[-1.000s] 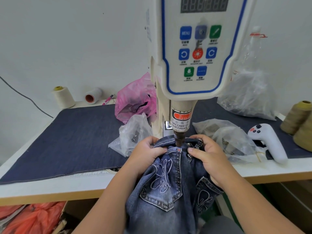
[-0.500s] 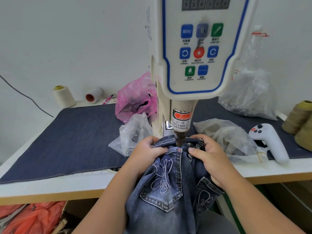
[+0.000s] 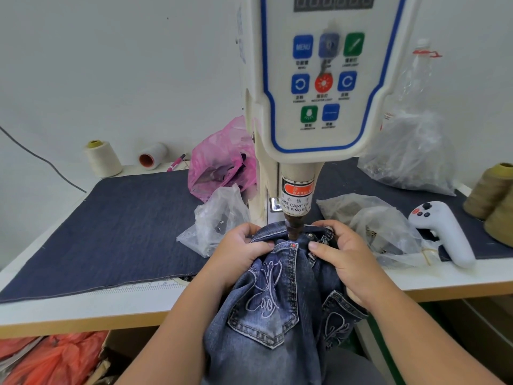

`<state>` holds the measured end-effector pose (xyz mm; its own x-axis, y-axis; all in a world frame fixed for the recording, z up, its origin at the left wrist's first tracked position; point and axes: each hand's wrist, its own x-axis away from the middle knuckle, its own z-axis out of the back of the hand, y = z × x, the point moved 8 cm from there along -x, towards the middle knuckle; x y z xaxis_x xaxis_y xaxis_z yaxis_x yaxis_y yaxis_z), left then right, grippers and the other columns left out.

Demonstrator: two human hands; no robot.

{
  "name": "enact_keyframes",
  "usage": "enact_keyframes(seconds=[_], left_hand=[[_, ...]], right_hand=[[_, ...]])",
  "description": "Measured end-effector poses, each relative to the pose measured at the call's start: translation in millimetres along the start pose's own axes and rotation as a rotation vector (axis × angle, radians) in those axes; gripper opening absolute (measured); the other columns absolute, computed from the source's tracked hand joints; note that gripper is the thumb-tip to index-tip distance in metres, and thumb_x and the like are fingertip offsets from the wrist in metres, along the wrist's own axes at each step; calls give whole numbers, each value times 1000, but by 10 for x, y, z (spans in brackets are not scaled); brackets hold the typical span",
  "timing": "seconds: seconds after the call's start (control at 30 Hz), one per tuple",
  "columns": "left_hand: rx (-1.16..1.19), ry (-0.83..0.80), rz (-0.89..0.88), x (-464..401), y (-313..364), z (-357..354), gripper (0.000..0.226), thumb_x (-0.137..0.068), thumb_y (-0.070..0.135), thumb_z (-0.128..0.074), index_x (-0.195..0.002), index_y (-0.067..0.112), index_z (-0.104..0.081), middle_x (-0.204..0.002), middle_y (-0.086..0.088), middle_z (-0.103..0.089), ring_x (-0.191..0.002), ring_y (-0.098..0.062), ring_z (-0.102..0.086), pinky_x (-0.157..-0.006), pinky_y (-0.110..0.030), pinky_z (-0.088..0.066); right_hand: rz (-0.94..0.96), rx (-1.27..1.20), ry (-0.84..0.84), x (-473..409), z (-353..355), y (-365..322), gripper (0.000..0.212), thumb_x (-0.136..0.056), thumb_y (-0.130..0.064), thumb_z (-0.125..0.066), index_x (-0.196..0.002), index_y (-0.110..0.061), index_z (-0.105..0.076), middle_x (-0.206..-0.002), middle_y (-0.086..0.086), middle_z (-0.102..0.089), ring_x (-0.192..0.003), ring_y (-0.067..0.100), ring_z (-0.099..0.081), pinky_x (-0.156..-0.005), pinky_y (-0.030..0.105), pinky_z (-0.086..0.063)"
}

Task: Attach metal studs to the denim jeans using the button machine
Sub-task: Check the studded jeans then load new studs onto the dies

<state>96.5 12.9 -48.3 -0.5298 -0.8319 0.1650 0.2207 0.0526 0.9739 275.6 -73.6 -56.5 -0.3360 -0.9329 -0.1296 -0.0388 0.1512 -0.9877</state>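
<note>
**Denim held under the press at a cluttered white workbench**

A white worktable (image 3: 83, 304) against a plain pale wall, partly covered by a dark navy denim mat (image 3: 116, 229), is the setting as a person steadies blue embroidered denim jeans (image 3: 277, 295) beneath the brown punch tip (image 3: 292, 230) of a cream button machine with a blue-trimmed control panel (image 3: 327, 79). The left hand (image 3: 238, 257) and right hand (image 3: 344, 257) sit apart, one either side of the punch, each with fingers curled into the bunched waistband and thumbs pressed on top. Between the hands, the punch appears to touch the cloth at a pocket corner.

Judged from this, the step goes best with the fabric pulled flat and taut and the fingertips kept clear of the punch, as the orange warning label (image 3: 297, 190) advises.

Beyond the hands: three clear plastic bags, one pink plastic bag (image 3: 222, 162), four thread cones — two cream to the far left, two olive to the far right — and one white handheld controller (image 3: 444, 234) right of the right hand. At least one metal stud (image 3: 313, 235) shows on the waistband; others cannot be counted.
</note>
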Motion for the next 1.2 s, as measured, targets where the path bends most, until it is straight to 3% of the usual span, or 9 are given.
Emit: enact_keyframes(seconds=[0.27, 0.4, 0.53, 0.63, 0.8, 1.03, 1.2], left_hand=[[14, -4, -2, 15, 19, -7, 15, -88, 6, -70, -98, 13, -61, -78, -6, -76, -69, -18, -71, -67, -26, -57], [7, -3, -9, 19, 24, -7, 15, -88, 7, -70, -99, 12, -61, -78, -5, -76, -69, -17, -72, -67, -26, -57], [4, 1, -20, 22, 30, -6, 15, -88, 7, -71, -100, 12, -63, -86, -11, -77, -75, -23, -72, -82, -41, -57], [12, -3, -19, 23, 24, -5, 15, -88, 7, -70, -99, 13, -63, -88, -13, -76, -77, -24, -72, -85, -43, -56], [22, -9, -16, 18, 15, -8, 15, -88, 7, -70, -100, 12, -62, -87, -12, -77, -75, -23, -72, -83, -42, -57], [4, -13, -20, 18, 20, -5, 15, -88, 8, -70, -100, 13, -62, -81, -6, -77, -71, -17, -72, -69, -28, -58], [-6, -12, -23, 18, 20, -5, 15, -88, 9, -70, -100, 15, -63, -81, -6, -77, -71, -18, -73, -71, -29, -58]], right_hand=[[6, -36, -7, 9, -6, -21, 33, -78, -8, -73, -97, -35, -72, -104, 2, -74, -98, 22, -71, -76, 31, -57], [-8, -40, -5, 10, -14, -29, 32, -70, -17, -74, -96, -36, -72, -103, 2, -75, -97, 22, -72, -75, 31, -58], [-8, -27, -1, 13, -5, -19, 32, -71, -19, -74, -97, -38, -71, -106, 1, -74, -99, 22, -71, -80, 37, -58], [-1, -52, -4, 17, -3, -26, 32, -75, -13, -74, -97, -35, -72, -105, 3, -74, -98, 23, -72, -77, 34, -58], [-5, -65, -18, 24, -2, -20, 38, -85, 1, -69, -97, -35, -72, -105, 3, -75, -98, 23, -72, -76, 33, -58], [-14, -87, -13, 6, -14, -5, 32, -72, -14, -74, -97, -35, -72, -104, 4, -75, -96, 23, -72, -74, 34, -59], [2, -103, -22, 5, -12, -11, 33, -78, -6, -72, -98, -33, -73, -104, 5, -75, -96, 24, -72, -74, 33, -59]])
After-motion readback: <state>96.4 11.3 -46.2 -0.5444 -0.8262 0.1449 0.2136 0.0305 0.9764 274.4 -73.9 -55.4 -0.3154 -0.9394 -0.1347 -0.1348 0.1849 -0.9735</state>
